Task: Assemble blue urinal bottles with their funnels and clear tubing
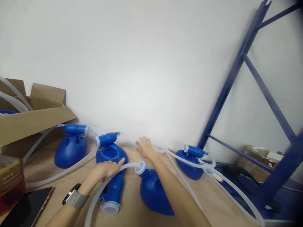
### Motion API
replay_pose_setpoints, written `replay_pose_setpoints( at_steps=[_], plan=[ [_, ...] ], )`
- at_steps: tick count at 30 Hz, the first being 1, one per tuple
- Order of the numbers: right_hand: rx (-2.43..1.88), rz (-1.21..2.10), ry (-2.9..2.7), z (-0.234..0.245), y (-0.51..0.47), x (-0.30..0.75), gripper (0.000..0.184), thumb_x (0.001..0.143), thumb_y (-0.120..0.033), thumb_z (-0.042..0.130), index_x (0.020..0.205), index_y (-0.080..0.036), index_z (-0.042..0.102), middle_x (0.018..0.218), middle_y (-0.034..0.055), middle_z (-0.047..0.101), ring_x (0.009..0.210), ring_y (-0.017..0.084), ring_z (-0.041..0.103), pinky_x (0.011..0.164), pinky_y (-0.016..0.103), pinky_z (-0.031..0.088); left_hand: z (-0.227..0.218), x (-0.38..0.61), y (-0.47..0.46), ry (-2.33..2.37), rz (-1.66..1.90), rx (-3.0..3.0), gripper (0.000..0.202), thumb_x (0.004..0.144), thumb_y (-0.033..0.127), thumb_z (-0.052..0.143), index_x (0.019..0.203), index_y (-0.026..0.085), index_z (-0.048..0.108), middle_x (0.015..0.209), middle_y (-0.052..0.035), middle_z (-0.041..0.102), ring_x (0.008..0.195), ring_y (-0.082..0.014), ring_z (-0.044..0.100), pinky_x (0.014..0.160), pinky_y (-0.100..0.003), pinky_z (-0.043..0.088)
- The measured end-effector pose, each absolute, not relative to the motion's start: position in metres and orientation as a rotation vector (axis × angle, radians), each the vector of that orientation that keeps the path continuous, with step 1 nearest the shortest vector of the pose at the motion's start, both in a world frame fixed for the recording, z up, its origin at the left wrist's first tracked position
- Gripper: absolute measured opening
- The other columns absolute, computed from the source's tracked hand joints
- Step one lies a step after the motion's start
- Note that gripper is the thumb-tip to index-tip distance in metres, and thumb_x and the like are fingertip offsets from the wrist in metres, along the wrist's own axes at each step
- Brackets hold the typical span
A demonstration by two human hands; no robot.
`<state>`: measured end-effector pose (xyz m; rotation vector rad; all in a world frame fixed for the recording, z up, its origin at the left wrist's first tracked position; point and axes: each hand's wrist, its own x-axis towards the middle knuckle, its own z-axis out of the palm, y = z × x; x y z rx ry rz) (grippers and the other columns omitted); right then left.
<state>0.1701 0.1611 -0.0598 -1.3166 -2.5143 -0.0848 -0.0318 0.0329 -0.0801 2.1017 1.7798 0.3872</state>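
Note:
My left hand (107, 170), with a watch on its wrist, lies over a blue plastic bottle with a handle (115, 186), one finger stretched out; its other fingers are partly hidden. A translucent tube (130, 165) passes along that hand and ends at the white cap of another blue bottle (151, 192). Farther forward, by the wall, my right hand (144, 147) has its fingers apart. A thin clear tube runs close to its fingertips; contact is hard to make out. Behind my left hand stands another blue bottle (111, 151) with a smaller blue spout piece on top.
One more blue bottle (71, 149) stands at the left, another (189, 164) at the right. An open cardboard box (35, 121) holds tubes. A dark tablet (27, 206) lies beside an amber container (11, 186). A blue metal rack (232, 82) leans into view at the right.

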Motion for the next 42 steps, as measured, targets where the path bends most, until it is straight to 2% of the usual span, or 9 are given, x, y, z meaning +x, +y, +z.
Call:
replay_pose_setpoints(
  at_steps=[6,9,15,19,24,30,33,39,42],
  plan=[
    [-1.156,-0.084,-2.498,-0.04,0.152,0.192,0.03,0.102,-0.034,0.065,0.128,-0.019,0.065,0.129,0.0096,0.067,0.111,0.025,0.068,0.097,0.047,0.057,-0.088,-0.027,0.045,1.757,0.0,1.841,0.035,0.1,0.046,0.064,0.117,0.015,0.067,0.103,-0.0046,0.072,0.08,-0.0167,0.071,0.071,-0.034,0.062],
    [-1.109,-0.058,-2.324,-0.019,0.128,0.231,0.027,0.108,-0.029,0.05,0.129,-0.023,0.065,0.123,0.0104,0.069,0.117,0.025,0.063,0.107,0.042,0.049,-0.089,-0.021,0.042,1.687,-0.006,1.871,0.034,0.096,0.045,0.07,0.113,0.015,0.069,0.104,-0.0049,0.073,0.084,-0.0192,0.072,0.073,-0.035,0.062],
    [-0.916,0.058,-1.922,-0.017,0.041,0.31,0.039,0.108,-0.044,0.041,0.135,-0.026,0.062,0.108,0.0091,0.062,0.1,0.026,0.062,0.092,0.039,0.052,-0.085,-0.013,0.035,1.641,0.196,1.992,0.048,0.048,0.045,0.094,0.084,0.02,0.076,0.089,-0.0065,0.079,0.09,-0.0357,0.075,0.068,-0.036,0.058],
    [-0.677,0.123,-1.975,-0.021,0.01,0.325,0.037,0.109,-0.041,0.047,0.142,-0.034,0.061,0.103,0.0057,0.062,0.094,0.023,0.061,0.085,0.034,0.053,-0.071,-0.023,0.039,1.816,0.435,1.951,0.041,0.065,0.056,0.078,0.086,0.02,0.074,0.091,-0.0086,0.078,0.093,-0.0347,0.075,0.068,-0.034,0.058],
    [-0.65,0.185,-2.109,-0.014,0.008,0.319,0.044,0.112,-0.038,0.039,0.156,-0.039,0.046,0.109,0.004,0.067,0.101,0.021,0.062,0.091,0.032,0.053,-0.031,-0.061,0.029,2.042,0.761,1.78,0.065,0.085,0.078,0.045,0.087,0.018,0.071,0.081,-0.0112,0.076,0.085,-0.0359,0.075,0.066,-0.038,0.06],
    [-0.774,0.324,-2.183,-0.022,0.022,0.306,0.046,0.106,-0.059,0.044,0.118,-0.024,0.073,0.107,0.0068,0.077,0.096,0.023,0.07,0.088,0.035,0.054,0.009,-0.053,-0.023,1.766,1.451,1.464,0.056,0.083,0.069,0.063,0.108,0.02,0.073,0.118,-0.0074,0.077,0.116,-0.0345,0.067,0.099,-0.041,0.055],
    [-0.727,0.35,-2.273,-0.022,0.022,0.297,0.05,0.105,-0.062,0.043,0.108,-0.023,0.074,0.099,0.0059,0.079,0.09,0.023,0.071,0.086,0.035,0.054,0.017,-0.011,-0.04,1.622,1.118,1.725,0.052,0.074,0.065,0.073,0.101,0.021,0.071,0.101,-0.0056,0.076,0.101,-0.0319,0.069,0.09,-0.038,0.056],
    [-0.601,0.281,-2.406,-0.014,0.007,0.292,0.054,0.11,-0.055,0.035,0.145,-0.022,0.057,0.126,0.0115,0.073,0.112,0.025,0.067,0.097,0.039,0.05,0.025,0.051,-0.037,1.225,0.597,1.854,0.047,0.072,0.041,0.079,0.107,0.027,0.051,0.08,0.0075,0.058,0.076,-0.0167,0.053,0.071,-0.027,0.045],
    [-0.549,0.153,-2.499,-0.018,0.005,0.291,0.056,0.109,-0.057,0.033,0.149,-0.023,0.053,0.111,0.0099,0.073,0.097,0.024,0.067,0.086,0.039,0.05,0.018,0.054,-0.027,1.042,0.571,1.755,0.046,0.071,0.037,0.079,0.105,0.027,0.048,0.08,0.0076,0.056,0.077,-0.0151,0.051,0.07,-0.026,0.043]
  ],
)
